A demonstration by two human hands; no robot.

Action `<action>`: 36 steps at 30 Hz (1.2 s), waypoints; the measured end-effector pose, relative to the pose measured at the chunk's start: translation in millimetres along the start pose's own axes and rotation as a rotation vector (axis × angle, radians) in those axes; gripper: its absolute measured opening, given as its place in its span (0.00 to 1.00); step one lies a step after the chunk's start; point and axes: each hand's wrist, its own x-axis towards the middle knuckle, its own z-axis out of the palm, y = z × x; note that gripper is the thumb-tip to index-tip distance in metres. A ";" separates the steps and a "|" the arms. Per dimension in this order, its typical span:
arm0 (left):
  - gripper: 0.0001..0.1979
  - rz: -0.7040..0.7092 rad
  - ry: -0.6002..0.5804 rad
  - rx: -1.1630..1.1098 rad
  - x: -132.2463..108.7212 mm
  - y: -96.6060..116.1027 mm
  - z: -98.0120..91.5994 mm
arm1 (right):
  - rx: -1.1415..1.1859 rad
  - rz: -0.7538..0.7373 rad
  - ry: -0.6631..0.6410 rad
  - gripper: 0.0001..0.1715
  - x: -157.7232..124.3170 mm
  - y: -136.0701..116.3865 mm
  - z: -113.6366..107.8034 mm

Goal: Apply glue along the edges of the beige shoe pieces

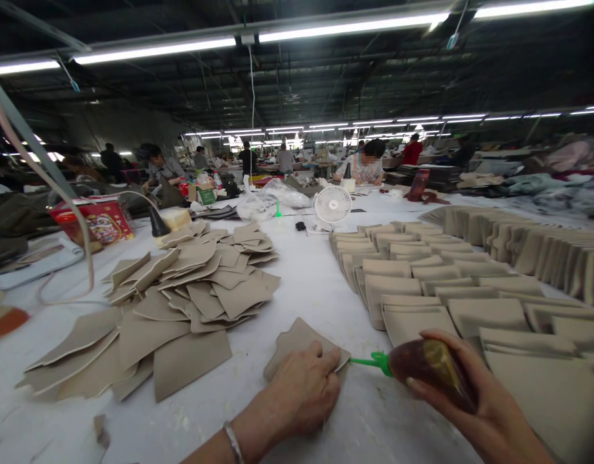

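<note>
My right hand (pixel 475 386) is wrapped round a brown, see-through glue bottle (pixel 429 374) with a long green nozzle (pixel 374 362). The bottle is tilted on its side, and the nozzle tip meets the right corner of a taupe sheet piece (pixel 297 338). My left hand (pixel 309 386), fingers curled, grips this piece near that corner and presses it to the table; its thumb is partly hidden. A loose heap of similar taupe pieces (pixel 195 296) lies to the left. On the right, overlapping rows of folded-looking taupe pieces (pixel 393 287) reach close to my right hand.
Behind the work stand a small white fan (pixel 332 205), clear plastic bags (pixel 258 205) and a red box (pixel 93 219). A dark cone-tipped container (pixel 158 222) stands by the heap. A cable (pixel 86 245) hangs at left. A person (pixel 362 164) works across the white table (pixel 258 393).
</note>
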 end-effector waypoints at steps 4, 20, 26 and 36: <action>0.21 0.012 0.019 -0.050 -0.9 -4.7 1.7 | 0.048 -0.063 -0.125 0.28 -0.8 1.6 -0.7; 0.27 0.096 0.017 -0.271 -3.2 -16.9 5.6 | 0.067 0.008 -0.101 0.31 -21.0 -1.6 2.6; 0.28 0.015 -0.009 -0.261 -3.1 -14.2 5.9 | 0.094 -0.002 -0.113 0.26 -29.3 3.5 2.4; 0.29 0.052 -0.024 -0.304 -3.9 -17.3 3.9 | 0.090 -0.066 -0.165 0.26 -37.3 19.0 2.2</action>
